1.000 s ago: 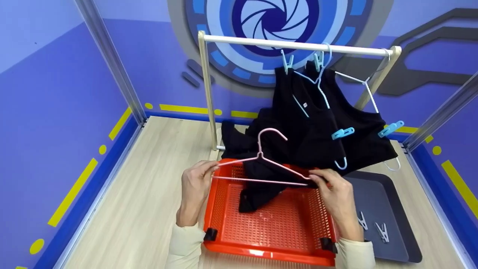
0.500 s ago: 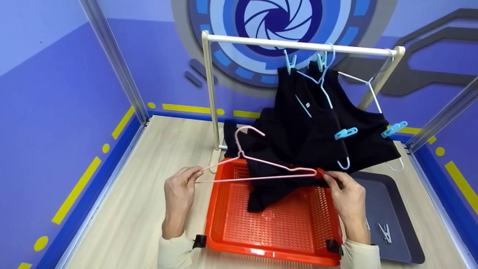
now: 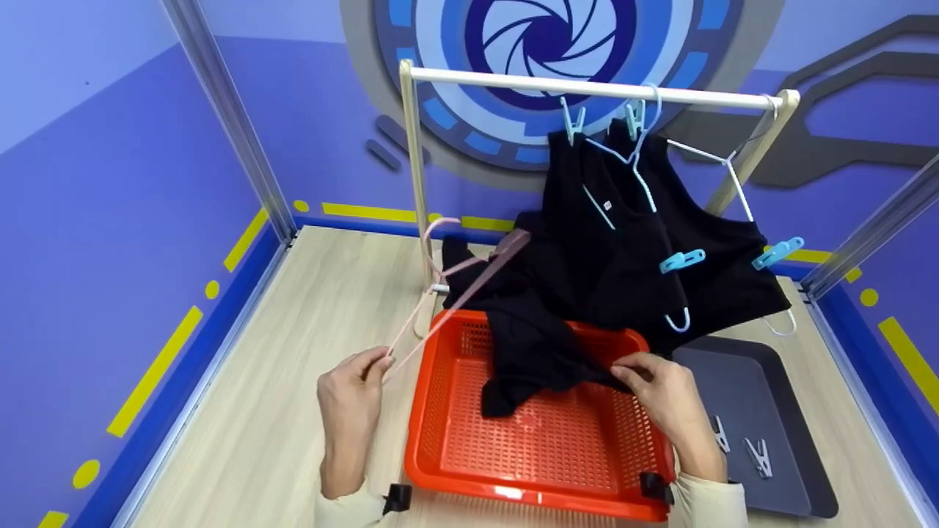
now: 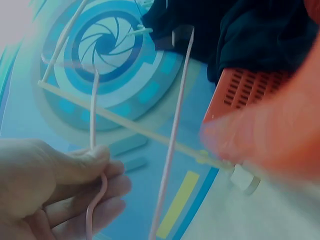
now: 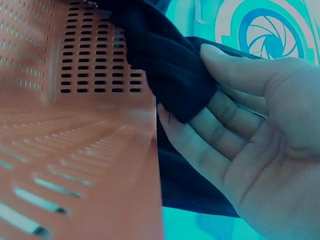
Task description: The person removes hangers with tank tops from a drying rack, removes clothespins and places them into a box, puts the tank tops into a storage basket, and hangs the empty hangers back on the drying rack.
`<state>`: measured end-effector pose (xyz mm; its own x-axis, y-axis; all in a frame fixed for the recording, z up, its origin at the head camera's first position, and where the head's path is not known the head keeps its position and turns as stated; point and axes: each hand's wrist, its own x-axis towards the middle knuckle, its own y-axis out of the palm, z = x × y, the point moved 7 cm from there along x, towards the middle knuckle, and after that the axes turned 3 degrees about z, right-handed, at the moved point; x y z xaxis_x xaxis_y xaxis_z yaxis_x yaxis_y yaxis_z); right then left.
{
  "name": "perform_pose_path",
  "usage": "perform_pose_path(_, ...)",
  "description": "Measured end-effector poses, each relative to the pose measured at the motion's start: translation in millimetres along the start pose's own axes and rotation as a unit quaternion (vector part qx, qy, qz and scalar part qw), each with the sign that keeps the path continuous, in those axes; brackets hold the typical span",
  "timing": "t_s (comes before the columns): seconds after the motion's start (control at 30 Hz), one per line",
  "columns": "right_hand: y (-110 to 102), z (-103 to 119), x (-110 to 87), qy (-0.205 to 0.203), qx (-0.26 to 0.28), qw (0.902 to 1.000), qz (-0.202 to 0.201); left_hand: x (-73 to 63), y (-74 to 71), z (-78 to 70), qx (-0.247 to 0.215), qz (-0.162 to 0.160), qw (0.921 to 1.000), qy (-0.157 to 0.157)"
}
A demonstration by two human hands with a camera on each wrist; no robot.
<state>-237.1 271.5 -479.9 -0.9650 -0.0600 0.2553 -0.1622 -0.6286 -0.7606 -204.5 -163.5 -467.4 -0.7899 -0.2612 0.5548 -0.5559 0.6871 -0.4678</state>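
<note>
The left hand grasped a pink hanger near one end, thumb and fingers closed round its thin rod, to the left of a red basket. The hanger slanted away with its hook uppermost, its far end showing in front of dark fabric behind the basket. The right hand pinched an edge of black cloth between thumb and fingers at the basket's right side. That cloth lay partly inside the basket and ran back over its far rim.

The basket sat on a pale worktop, with a grey tray beside it on the right, holding two silver pegs. Behind stood a rack, where black tops hung from a blue hanger and a white hanger, with blue pegs clipped on.
</note>
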Motion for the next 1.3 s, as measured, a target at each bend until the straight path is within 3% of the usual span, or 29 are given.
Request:
perform_pose_path(0.13,5,1,-0.2,-0.001,0.000,0.9997,0.023,-5.8,9.5,1.6,-0.055,0.028,0.9958,-0.068)
perform_pose_path(0.33,8,4,0.0,-0.002,0.002,0.9996,0.028,-14.5,16.8,2.9,-0.147,0.028,0.9777,-0.147)
perform_pose_path(0.43,10,5,0.7,-0.002,0.002,0.9995,0.032,-18.1,20.8,-0.8,-0.198,0.019,0.9657,-0.167)
perform_pose_path(0.53,12,8,1.9,-0.003,0.000,0.9993,0.037,-22.3,26.9,-5.6,-0.222,0.019,0.9598,-0.171)
perform_pose_path(0.67,16,13,4.9,-0.002,-0.001,0.9985,0.055,-26.8,32.5,-7.5,-0.204,0.026,0.9640,-0.168)
perform_pose_path(0.97,26,37,13.6,-0.001,0.018,0.9890,0.147,-28.4,31.9,-10.4,-0.137,0.017,0.9811,-0.136)
perform_pose_path(1.1,30,58,28.8,-0.040,0.021,0.9894,0.138,-28.7,30.9,-13.4,-0.115,0.010,0.9865,-0.116)
perform_pose_path(1.3,44,89,61.5,-0.130,0.016,0.9871,0.092,-30.0,31.5,-13.5,-0.101,0.008,0.9891,-0.107)
